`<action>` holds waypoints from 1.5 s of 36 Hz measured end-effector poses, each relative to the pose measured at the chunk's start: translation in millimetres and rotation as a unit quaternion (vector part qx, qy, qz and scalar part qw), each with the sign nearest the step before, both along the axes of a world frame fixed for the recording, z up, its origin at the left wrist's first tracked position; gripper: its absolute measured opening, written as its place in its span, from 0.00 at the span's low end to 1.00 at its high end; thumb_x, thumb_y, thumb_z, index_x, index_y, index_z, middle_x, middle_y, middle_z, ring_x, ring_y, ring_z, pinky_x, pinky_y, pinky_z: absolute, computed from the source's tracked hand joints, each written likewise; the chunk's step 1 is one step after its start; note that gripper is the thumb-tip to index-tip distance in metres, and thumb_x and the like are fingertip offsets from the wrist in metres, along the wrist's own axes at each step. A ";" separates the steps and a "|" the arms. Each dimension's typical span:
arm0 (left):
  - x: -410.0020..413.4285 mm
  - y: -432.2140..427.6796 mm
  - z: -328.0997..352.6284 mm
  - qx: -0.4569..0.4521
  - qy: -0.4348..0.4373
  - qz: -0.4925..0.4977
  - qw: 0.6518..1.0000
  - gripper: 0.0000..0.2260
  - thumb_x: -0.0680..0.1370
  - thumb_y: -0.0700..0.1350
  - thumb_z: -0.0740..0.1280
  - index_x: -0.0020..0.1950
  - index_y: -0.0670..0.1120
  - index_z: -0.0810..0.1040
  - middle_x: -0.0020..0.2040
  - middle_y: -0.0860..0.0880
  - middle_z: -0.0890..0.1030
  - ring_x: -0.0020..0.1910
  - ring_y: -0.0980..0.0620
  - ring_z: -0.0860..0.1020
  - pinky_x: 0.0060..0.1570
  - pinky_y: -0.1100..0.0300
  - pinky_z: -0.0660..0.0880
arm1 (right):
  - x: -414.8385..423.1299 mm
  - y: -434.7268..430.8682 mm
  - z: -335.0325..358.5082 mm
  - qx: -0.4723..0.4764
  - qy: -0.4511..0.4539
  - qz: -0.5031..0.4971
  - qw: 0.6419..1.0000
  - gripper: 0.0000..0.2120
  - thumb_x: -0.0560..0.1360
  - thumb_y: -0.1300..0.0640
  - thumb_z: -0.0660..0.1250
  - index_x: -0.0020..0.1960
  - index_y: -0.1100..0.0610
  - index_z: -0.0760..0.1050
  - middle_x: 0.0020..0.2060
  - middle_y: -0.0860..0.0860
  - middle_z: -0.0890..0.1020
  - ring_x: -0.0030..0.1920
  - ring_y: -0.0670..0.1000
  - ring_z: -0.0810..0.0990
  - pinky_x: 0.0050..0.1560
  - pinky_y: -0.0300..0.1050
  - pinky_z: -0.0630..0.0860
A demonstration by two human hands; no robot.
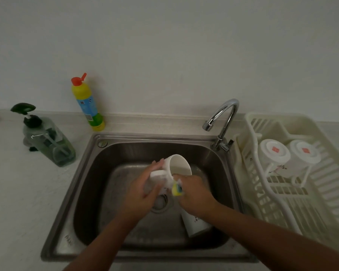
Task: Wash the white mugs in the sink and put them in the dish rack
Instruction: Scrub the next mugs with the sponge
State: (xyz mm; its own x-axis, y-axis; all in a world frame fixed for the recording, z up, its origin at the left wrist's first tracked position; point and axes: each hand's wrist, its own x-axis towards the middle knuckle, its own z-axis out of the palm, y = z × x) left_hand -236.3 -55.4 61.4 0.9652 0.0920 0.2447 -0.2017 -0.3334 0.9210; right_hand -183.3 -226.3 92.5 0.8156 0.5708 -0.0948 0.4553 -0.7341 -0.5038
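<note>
Holding white mug (179, 166) tilted above sink (86, 173), left hand (143, 192) curled round its body, mouth facing right. Gripping yellow sponge (177, 189) in right hand (194, 194), pressed at mug's rim. Noted second mug (196, 224) lying in basin under right forearm; two inverted mugs (273, 153) (304, 154) in dish rack (325, 196) beside sink.

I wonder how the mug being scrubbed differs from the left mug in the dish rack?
The scrubbed mug is over the sink, gripped by the left hand; the rack mug rests in the dish rack. The scrubbed mug shows its open mouth; the rack mug shows its base with a red mark. The sponge in the right hand touches only the scrubbed mug. Both are white.
</note>
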 end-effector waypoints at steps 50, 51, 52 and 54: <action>9.4 4.1 19.1 0.188 -0.073 0.012 0.979 0.47 0.66 0.51 0.80 0.79 0.47 0.57 0.75 0.52 0.65 0.73 0.49 0.67 0.70 0.46 0.68 | -4.3 24.0 35.0 0.098 0.011 -0.041 0.994 0.18 0.78 0.51 0.68 0.65 0.55 0.74 0.52 0.51 0.82 0.51 0.51 0.80 0.55 0.45 0.77; 12.1 2.3 17.4 0.192 -0.069 0.031 0.978 0.47 0.65 0.56 0.79 0.78 0.47 0.59 0.74 0.51 0.66 0.72 0.49 0.68 0.70 0.44 0.69 | -5.0 24.9 35.9 0.107 0.014 -0.044 0.993 0.15 0.77 0.54 0.68 0.62 0.56 0.75 0.49 0.54 0.82 0.49 0.54 0.81 0.54 0.50 0.77; 14.6 0.6 16.5 0.188 -0.063 0.051 0.979 0.46 0.65 0.60 0.78 0.77 0.47 0.61 0.73 0.49 0.69 0.71 0.49 0.70 0.68 0.43 0.70 | -6.2 26.0 36.1 0.116 0.018 -0.049 0.992 0.13 0.77 0.57 0.67 0.60 0.57 0.75 0.47 0.56 0.83 0.47 0.57 0.81 0.52 0.52 0.78; 18.5 -0.3 16.0 0.181 -0.050 0.080 0.979 0.42 0.68 0.64 0.73 0.76 0.47 0.65 0.71 0.48 0.73 0.69 0.50 0.73 0.66 0.43 0.73 | -11.0 29.2 34.4 0.118 0.022 -0.051 0.991 0.15 0.77 0.55 0.68 0.62 0.56 0.75 0.49 0.54 0.82 0.50 0.55 0.81 0.54 0.52 0.78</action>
State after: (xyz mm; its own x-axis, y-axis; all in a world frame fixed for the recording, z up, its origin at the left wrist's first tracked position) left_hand -217.8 -55.7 77.4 0.9151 0.1302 0.3816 -0.2033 -0.6684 0.7155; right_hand -194.3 -197.1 126.8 0.8679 0.4967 -0.0059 0.3584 -0.6344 -0.6848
